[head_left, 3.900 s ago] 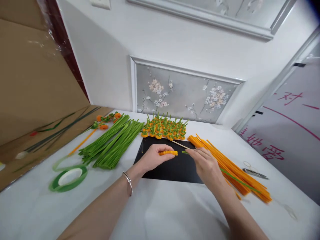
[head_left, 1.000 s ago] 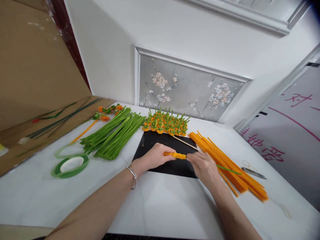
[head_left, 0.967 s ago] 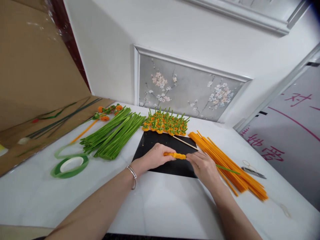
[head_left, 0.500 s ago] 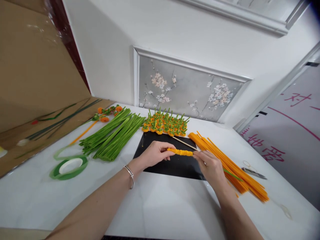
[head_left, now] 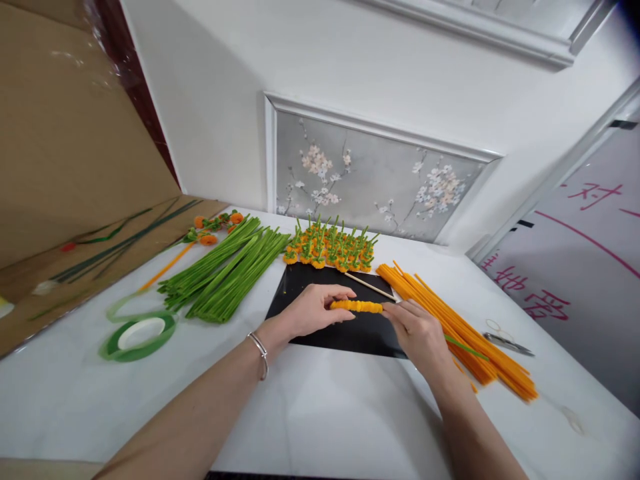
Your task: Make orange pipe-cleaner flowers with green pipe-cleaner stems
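My left hand (head_left: pixel 311 311) pinches the left end of a short orange coiled pipe cleaner (head_left: pixel 357 306) held level above a black mat (head_left: pixel 345 329). My right hand (head_left: pixel 417 330) grips the coil's right end; a green pipe cleaner (head_left: pixel 466 347) sticks out past that hand to the right, so it seems to run through the coil. A thin wooden stick (head_left: pixel 371 287) lies on the mat just behind the coil. A silver bangle sits on my left wrist.
On the white table: a bundle of green pipe cleaners (head_left: pixel 227 270) at left, a green tape roll (head_left: pixel 139 331), a cluster of small orange-and-green flowers (head_left: pixel 330 249) behind the mat, orange pipe cleaners (head_left: pixel 460 330) at right, scissors (head_left: pixel 505 339) far right. Cardboard (head_left: pixel 75 167) stands left.
The orange coil, first only in my left hand with the green stem apart, is now held by both hands. It stretched longer half a second ago and is slightly more compact now.
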`<state>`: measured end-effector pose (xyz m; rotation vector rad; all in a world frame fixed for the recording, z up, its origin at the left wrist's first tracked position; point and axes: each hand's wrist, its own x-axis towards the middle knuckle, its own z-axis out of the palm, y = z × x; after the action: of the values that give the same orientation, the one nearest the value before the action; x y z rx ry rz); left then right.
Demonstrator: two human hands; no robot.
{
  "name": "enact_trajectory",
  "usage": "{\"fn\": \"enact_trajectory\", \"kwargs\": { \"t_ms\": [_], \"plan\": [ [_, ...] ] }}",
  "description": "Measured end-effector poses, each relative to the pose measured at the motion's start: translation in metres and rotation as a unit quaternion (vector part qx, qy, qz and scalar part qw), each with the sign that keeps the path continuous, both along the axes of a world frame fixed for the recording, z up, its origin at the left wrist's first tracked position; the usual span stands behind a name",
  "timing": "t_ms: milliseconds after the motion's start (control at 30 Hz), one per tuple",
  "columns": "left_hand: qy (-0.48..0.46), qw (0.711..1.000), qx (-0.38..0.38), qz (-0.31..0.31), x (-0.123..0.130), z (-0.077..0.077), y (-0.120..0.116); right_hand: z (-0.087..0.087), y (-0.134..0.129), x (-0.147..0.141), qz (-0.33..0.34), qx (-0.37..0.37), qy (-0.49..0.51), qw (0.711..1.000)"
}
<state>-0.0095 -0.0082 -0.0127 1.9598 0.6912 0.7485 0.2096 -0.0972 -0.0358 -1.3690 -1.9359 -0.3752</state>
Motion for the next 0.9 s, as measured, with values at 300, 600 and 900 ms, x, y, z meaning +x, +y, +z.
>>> {"fn": "enact_trajectory", "kwargs": {
  "t_ms": [300, 600, 900],
  "plan": [
    [0.009, 0.998, 0.054, 0.011, 0.001, 0.002, -0.004, 0.0, 0.0, 0.003, 0.033, -0.026, 0.019, 0.999],
    [0.029, 0.998, 0.063, 0.003, -0.001, 0.002, -0.002, 0.002, -0.003, 0.004, 0.027, -0.02, -0.004, 0.999],
    [0.022, 0.998, 0.055, -0.009, 0.001, 0.001, -0.003, 0.008, -0.004, -0.009, 0.041, -0.027, -0.011, 0.999]
  ]
}}
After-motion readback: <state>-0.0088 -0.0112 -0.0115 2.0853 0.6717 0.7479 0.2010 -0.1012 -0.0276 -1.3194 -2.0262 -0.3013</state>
